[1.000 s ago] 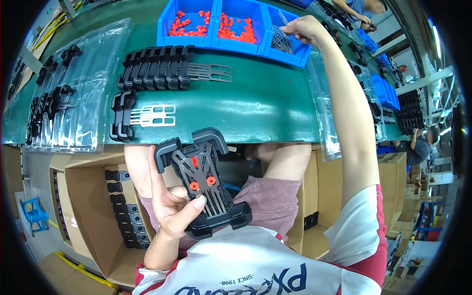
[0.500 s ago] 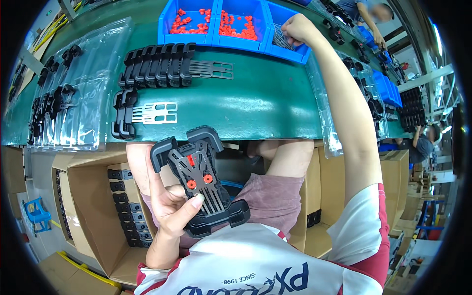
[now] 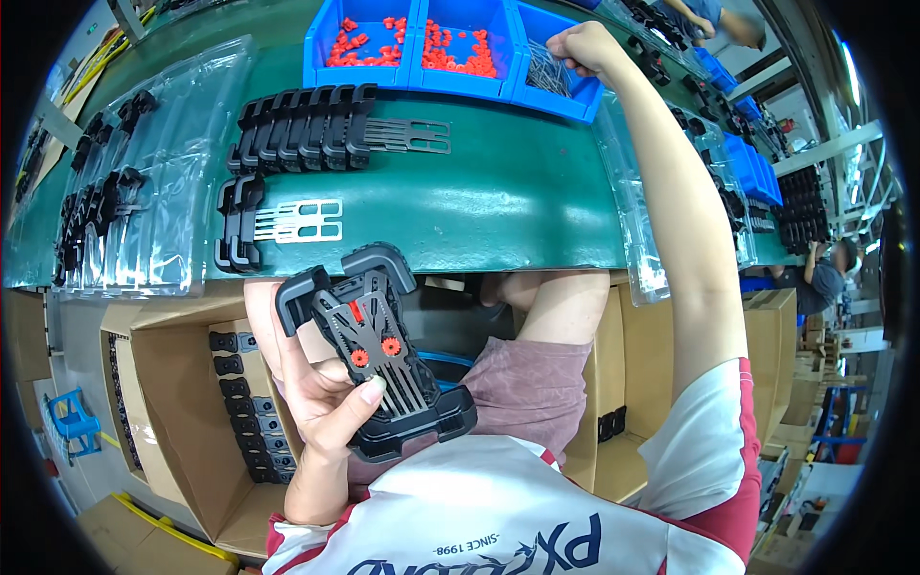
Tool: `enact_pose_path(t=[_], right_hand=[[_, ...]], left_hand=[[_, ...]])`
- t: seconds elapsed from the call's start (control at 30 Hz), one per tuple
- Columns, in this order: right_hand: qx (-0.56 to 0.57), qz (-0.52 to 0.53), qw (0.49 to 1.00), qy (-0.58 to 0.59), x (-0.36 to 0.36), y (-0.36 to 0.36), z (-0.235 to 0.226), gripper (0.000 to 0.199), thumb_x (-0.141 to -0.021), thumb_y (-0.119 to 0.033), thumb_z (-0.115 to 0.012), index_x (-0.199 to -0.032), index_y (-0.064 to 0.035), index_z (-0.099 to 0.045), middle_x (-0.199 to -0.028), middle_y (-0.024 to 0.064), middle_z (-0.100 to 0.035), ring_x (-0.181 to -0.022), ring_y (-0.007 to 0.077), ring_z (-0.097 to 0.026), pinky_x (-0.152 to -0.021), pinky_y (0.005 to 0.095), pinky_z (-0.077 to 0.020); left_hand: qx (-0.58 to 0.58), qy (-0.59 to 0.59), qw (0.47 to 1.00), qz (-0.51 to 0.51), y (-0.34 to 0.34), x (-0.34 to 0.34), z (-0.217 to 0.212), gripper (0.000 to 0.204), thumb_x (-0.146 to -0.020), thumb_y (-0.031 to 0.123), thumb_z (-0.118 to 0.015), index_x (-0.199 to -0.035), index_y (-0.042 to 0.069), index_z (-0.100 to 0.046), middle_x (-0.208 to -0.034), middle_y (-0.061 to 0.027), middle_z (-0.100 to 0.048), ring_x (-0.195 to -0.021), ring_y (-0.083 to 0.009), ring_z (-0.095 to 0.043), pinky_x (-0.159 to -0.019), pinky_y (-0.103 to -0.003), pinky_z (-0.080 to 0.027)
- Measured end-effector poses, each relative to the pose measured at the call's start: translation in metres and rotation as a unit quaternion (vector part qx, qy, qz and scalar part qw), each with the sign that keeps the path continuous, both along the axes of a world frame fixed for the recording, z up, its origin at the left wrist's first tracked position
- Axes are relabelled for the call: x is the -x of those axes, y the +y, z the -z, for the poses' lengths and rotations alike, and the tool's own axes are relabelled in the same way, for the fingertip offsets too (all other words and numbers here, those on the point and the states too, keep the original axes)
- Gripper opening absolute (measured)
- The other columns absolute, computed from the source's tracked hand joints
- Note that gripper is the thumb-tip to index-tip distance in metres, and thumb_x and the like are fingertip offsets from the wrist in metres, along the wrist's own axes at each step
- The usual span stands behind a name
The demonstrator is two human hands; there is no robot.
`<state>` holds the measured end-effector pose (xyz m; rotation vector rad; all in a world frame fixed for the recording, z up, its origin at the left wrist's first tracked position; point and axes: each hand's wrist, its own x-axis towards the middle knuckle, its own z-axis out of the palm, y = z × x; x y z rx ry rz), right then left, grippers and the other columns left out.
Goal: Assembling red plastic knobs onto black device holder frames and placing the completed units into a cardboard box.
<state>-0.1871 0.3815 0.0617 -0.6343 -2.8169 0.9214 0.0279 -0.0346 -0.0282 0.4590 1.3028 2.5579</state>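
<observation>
one black holder [image 3: 398, 369] was clamped in my left hand [image 3: 324, 410], the thumb laid across its front and one finger stretched up along its side. i held it tilted over my lap, between my shirt and the near edge of the green table [image 3: 508, 211]. on its face, just above my thumb, were two red gears [image 3: 391, 346] side by side, with a red tab [image 3: 356, 311] farther up. my right hand [image 3: 586, 48] was well apart from the left, far ahead of it and to the right, at a blue bin [image 3: 554, 103] of thin metal pins [image 3: 544, 72]; its fingers were curled with the tips drawn together, and i could not tell whether they had a pin between them. just left of that hand stood two more bins [image 3: 465, 88], both with small red parts [image 3: 460, 62] inside. ahead of my left hand lay a pair of black brackets [image 3: 240, 225] with pale slotted plates [image 3: 302, 220], and beyond them a longer row [image 3: 302, 129] of similar ones. farther left was a clear plastic tray [image 3: 177, 259] bearing dark pieces. an open cardboard box [image 3: 182, 402] stood to the left of my left hand.
</observation>
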Motion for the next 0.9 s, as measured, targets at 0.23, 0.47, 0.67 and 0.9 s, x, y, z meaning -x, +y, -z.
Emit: enact_pose_path(t=[0.23, 0.47, 0.67, 0.9], right_hand=[[0.245, -0.025, 0.969, 0.012, -0.006, 0.021, 0.005, 0.02, -0.087, -0.01, -0.059, -0.101, 0.0028, -0.066, -0.066, 0.002, -0.052, -0.051, 0.0057, -0.04, -0.048, 0.0146, -0.0333], [0.287, -0.058, 0.947, 0.13, -0.067, -0.038, -0.005, 0.019, -0.087, -0.013, -0.062, -0.094, 0.0045, -0.065, -0.068, 0.0017, -0.052, -0.051, 0.0032, -0.04, -0.044, 0.0137, -0.031], [0.549, -0.167, 0.817, 0.054, -0.154, -0.153, 0.039, 0.011, -0.079, -0.003, -0.067, -0.086, 0.0045, -0.065, -0.076, 0.0096, -0.062, -0.049, 0.0067, -0.046, -0.042, 0.0146, -0.0335], [0.698, -0.136, 0.703, 0.015, -0.199, -0.207, 0.07, 0.011, -0.077, 0.003, -0.066, -0.087, 0.0054, -0.064, -0.081, 0.0128, -0.062, -0.053, 0.01, -0.049, -0.045, 0.0173, -0.0376]], left_hand=[[-0.023, 0.011, 1.0, 0.002, 0.001, 0.0, 0.003, 0.1, -0.073, -0.015, -0.052, -0.148, 0.012, 0.009, -0.109, -0.0258, -0.062, -0.074, -0.0221, -0.067, -0.066, -0.023, -0.05], [0.052, -0.028, 0.998, -0.038, 0.001, 0.002, -0.006, 0.097, -0.066, -0.011, -0.053, -0.146, 0.005, 0.0, -0.114, -0.0303, -0.056, -0.06, -0.0182, -0.061, -0.056, -0.024, -0.05], [-0.071, -0.104, 0.992, -0.029, 0.018, 0.006, -0.016, 0.101, -0.076, -0.014, -0.053, -0.148, 0.015, 0.012, -0.099, -0.0204, -0.067, -0.071, -0.0157, -0.063, -0.064, -0.02, -0.047], [-0.033, -0.074, 0.996, 0.035, 0.017, 0.01, -0.016, 0.102, -0.078, -0.013, -0.05, -0.145, 0.017, 0.02, -0.096, -0.0204, -0.067, -0.062, -0.0124, -0.06, -0.054, -0.016, -0.042]])
